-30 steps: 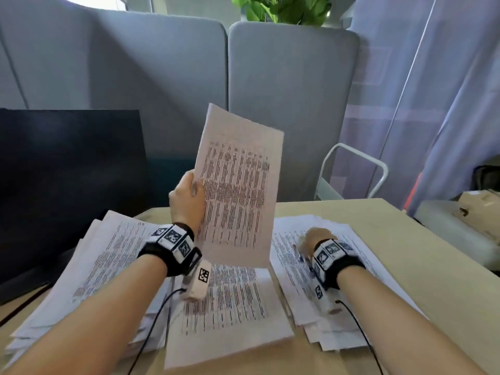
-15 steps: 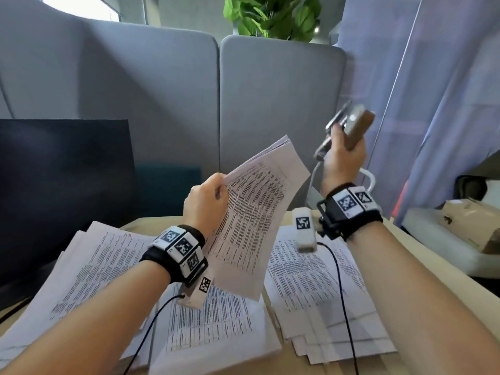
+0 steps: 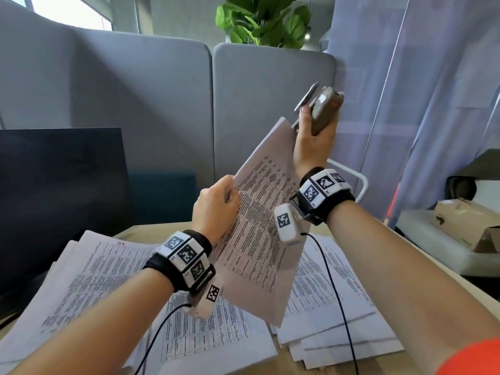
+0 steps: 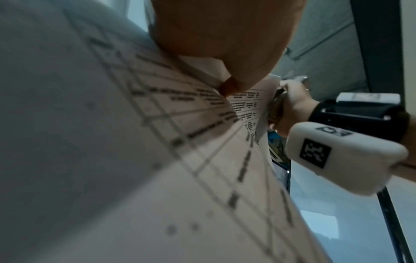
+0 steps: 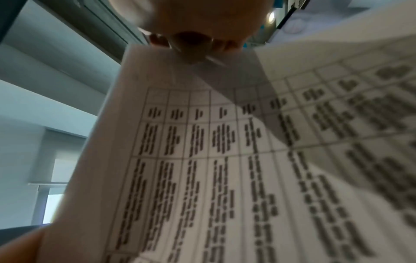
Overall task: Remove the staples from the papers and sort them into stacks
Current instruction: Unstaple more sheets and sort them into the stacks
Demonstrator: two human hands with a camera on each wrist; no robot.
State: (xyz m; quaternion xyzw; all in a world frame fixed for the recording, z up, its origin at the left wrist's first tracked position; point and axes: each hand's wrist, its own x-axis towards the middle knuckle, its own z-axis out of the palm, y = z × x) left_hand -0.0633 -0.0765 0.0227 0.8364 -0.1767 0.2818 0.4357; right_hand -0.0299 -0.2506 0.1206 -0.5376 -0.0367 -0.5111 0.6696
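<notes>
Now that the right hand (image 3: pixel 311 142), gripping the staple remover (image 3: pixel 323 109), has risen from the tabletop (image 3: pixel 422 269) to the corner of the stapled packet (image 3: pixel 259 217) pinched by the left hand (image 3: pixel 216 207), staple pulling looks imminent.

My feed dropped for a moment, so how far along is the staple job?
Done: loose sheets lie in three stacks on the desk. In hand: left hand holds a stapled set; right hand brings the staple remover to its top corner. Left: pulling that staple, sorting its pages.

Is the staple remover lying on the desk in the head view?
No: the right hand grips the staple remover raised at the top corner of the held papers.
</notes>
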